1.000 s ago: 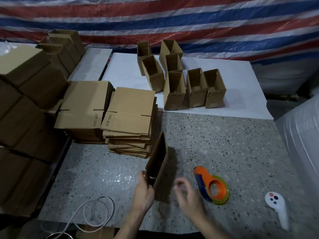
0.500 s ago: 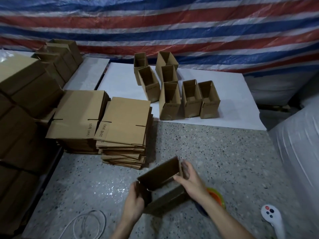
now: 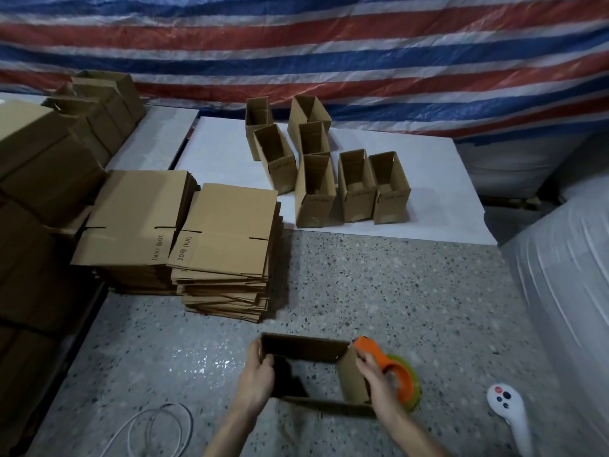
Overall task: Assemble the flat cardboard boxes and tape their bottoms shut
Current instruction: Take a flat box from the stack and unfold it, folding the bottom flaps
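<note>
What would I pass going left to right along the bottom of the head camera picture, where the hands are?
white cable → left hand → cardboard box held between both hands → right hand → orange tape dispenser → white controller

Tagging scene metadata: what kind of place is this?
Likely a makeshift packing workshop or small warehouse: stacks of flat cartons, assembled boxes standing open, a tape dispenser, and a striped tarp hung as the back wall.
</note>
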Available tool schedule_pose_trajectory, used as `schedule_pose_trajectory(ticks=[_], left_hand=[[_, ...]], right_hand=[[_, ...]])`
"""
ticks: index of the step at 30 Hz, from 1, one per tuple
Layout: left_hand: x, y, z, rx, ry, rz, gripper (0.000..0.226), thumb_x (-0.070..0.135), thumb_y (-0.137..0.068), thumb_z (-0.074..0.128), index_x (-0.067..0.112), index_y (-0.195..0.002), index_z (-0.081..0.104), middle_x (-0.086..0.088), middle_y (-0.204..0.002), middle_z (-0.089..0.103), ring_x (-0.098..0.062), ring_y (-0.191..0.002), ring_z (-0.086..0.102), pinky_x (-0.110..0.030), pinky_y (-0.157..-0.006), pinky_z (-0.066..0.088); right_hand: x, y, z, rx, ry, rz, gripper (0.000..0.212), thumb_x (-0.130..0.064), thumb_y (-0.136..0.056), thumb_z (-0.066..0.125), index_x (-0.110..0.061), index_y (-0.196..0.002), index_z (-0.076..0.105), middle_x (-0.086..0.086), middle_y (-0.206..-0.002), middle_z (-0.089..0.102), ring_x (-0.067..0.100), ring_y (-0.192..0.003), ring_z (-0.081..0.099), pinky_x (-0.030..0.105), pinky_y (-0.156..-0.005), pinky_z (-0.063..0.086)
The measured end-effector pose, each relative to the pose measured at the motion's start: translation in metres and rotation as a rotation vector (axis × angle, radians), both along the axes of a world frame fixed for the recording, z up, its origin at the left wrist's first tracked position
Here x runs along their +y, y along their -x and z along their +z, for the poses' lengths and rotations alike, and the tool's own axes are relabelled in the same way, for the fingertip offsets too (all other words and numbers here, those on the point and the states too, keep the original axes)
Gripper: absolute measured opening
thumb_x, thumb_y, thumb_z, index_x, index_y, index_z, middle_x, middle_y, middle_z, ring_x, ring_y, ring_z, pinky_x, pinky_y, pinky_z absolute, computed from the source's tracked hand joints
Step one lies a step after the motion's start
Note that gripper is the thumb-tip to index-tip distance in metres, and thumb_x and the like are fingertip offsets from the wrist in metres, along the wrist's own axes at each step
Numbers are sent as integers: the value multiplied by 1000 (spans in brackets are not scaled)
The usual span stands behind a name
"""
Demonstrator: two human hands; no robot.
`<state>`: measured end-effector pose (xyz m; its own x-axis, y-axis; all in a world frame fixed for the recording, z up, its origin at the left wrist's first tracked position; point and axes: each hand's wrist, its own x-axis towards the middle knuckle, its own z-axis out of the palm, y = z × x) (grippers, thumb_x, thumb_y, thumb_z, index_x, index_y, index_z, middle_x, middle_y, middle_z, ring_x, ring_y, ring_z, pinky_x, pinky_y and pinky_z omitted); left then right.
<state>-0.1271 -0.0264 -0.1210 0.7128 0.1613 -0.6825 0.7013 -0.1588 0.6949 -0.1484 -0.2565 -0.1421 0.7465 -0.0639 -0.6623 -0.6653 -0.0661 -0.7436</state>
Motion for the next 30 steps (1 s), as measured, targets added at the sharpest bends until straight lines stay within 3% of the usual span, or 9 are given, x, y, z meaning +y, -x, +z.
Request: schedule_pose_trajectory(ticks=[1,3,7,13,16,19,23,25,30], left_hand=[[5,-3,0,23,45,3,33,21,-107,39,37,-135,46,-2,-120,64,-25,-108,61,-42,-89,56],[17,-7,2,72,145,3,28,29,-105,43,45,-124,55,5,-112,67,-21,-102,63,-34,-73,54],[39,-11,-5,74,265,-13,36,33,-102,49,56,-128,56,4,-130,64,-28,-120,58,-43,-94,51],[55,-10,-5,89,365,-8,51,62,-79,72,43,-125,67,7,-128,66,-25,-119,61,-38,-90,57],[58,2,-10,78,382,-23,41,49,-82,74,38,-121,69,0,-124,71,-26,-110,69,-35,-83,57],[57,12,-15,64,383,-7,39,45,-83,75,34,-120,69,-2,-118,73,-23,-106,71,-38,-88,55],[65,16,-20,110,440,-31,43,35,-82,75,19,-122,69,-11,-117,73,-30,-108,70,-40,-88,58],[68,19,-22,125,466,-53,45,31,-80,78,14,-121,68,-14,-119,71,-32,-109,70,-42,-88,58],[61,24,-29,212,394,-84,59,43,-78,77,21,-130,59,-11,-128,65,-32,-116,64,-42,-97,55]], right_hand=[[-1,1,1,32,-58,-47,42,-21,-105,43,-20,-148,42,-12,-137,47,6,-127,37,5,-103,21],[-2,2,2,89,-153,-101,40,-23,-102,50,-26,-141,49,-11,-129,54,9,-116,51,34,-100,41],[0,1,0,94,-190,-173,21,-28,-96,62,-39,-114,61,-13,-114,64,10,-104,57,56,-102,43],[3,-11,2,50,-155,-192,20,-36,-91,70,-45,-107,62,-16,-110,64,4,-95,60,31,-72,52],[15,-10,-8,22,-12,-23,46,-34,-89,74,-32,-131,54,-21,-109,58,-8,-92,54,13,-70,44],[23,-17,-14,43,107,70,67,-33,-89,75,-20,-145,41,-15,-109,59,-5,-91,54,12,-64,42],[12,-33,-16,98,149,200,76,-35,-90,74,-20,-152,33,-1,-135,58,15,-119,56,28,-92,49],[6,-34,-21,139,112,276,89,-44,-92,69,-22,-160,15,1,-159,34,23,-144,35,36,-119,31],[7,-34,-28,151,61,292,97,-51,-93,64,-24,-160,-2,3,-167,14,24,-152,18,37,-123,20]])
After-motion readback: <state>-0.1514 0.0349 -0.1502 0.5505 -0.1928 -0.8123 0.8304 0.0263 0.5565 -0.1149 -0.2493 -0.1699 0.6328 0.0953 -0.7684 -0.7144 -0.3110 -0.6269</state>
